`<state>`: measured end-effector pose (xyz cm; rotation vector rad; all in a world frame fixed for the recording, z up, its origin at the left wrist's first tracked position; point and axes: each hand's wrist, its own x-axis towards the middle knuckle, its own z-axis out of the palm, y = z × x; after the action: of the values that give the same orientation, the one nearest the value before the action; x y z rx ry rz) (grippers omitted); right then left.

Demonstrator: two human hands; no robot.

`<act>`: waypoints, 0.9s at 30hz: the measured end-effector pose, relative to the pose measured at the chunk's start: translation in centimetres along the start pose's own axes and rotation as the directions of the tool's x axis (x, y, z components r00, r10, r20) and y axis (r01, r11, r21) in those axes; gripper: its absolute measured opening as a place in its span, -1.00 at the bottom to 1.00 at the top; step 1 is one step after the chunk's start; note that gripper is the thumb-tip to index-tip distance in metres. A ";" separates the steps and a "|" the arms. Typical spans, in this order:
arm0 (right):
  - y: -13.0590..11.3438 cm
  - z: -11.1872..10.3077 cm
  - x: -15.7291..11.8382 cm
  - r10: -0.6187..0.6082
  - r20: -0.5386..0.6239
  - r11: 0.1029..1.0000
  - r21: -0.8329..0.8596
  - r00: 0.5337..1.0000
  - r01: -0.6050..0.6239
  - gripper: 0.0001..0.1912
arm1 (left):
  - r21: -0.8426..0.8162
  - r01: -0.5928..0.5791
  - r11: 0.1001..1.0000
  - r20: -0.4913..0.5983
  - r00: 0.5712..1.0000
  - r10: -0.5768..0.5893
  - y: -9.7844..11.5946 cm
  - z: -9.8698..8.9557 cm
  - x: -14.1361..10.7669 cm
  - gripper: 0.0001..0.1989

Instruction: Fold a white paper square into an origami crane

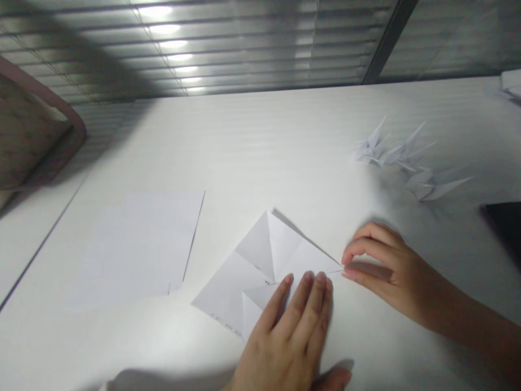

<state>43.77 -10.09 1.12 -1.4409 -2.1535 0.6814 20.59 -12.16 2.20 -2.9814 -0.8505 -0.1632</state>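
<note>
The left hand (pixel 283 342) lies open and flat on the creased white paper (pixel 260 255), while the right hand's (pixel 391 271) fingers pinch its right corner against the counter (pixel 244 152).

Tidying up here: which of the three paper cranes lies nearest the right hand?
The paper crane at the lower right of the group, closest to the right hand; the other two cranes lie farther up the table.
</note>
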 end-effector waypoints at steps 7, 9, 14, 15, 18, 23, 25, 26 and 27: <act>0.2 0.5 0.2 -0.053 -0.027 0.998 -0.024 0.998 0.053 -0.87 | -0.067 -0.018 0.998 0.088 0.996 0.024 -1.2 -1.3 -0.7 -0.39; -0.1 0.6 0.2 -0.045 -0.054 0.999 -0.018 0.998 0.044 -0.84 | -0.190 -0.018 0.982 0.103 0.994 0.038 -2.1 -2.1 -0.4 -0.39; -0.2 0.5 -0.1 -0.106 -0.072 0.994 -0.012 0.992 0.106 -0.84 | -0.283 0.011 0.959 0.113 0.993 0.022 -3.7 -2.6 0.6 -0.47; -0.1 0.5 -0.2 -0.114 -0.068 0.993 -0.016 0.991 0.113 -0.84 | -0.271 -0.012 0.963 0.122 0.991 0.047 -4.0 -2.5 0.6 -0.43; 0.2 0.4 -0.1 -0.123 -0.065 0.992 -0.038 0.990 0.121 -0.85 | -0.192 -0.040 0.980 0.167 0.983 0.073 -4.4 -2.5 0.5 -0.28; -1.4 0.6 -0.2 -0.212 -0.055 0.974 -0.092 0.976 0.206 -0.81 | -0.170 0.061 0.984 0.147 0.988 -0.036 -3.9 -2.2 0.2 -0.20; -2.5 0.8 -0.4 -0.304 -0.024 0.947 -0.116 0.952 0.299 -0.75 | -0.196 0.094 0.976 0.135 0.989 -0.068 -3.6 -1.7 0.1 -0.27; -2.9 0.9 -0.5 -0.329 -0.006 0.936 -0.136 0.944 0.325 -0.72 | -0.205 0.110 0.972 0.133 0.988 -0.084 -3.5 -1.5 0.1 -0.32; -3.3 1.1 -0.6 -0.353 -0.016 0.924 -0.160 0.935 0.346 -0.70 | -0.213 0.125 0.969 0.139 0.986 -0.097 -3.4 -1.2 0.1 -0.37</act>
<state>40.99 -11.86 2.30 -1.0840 -2.3866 0.3531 18.73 -9.26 3.43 -3.1794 -1.0826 -0.0755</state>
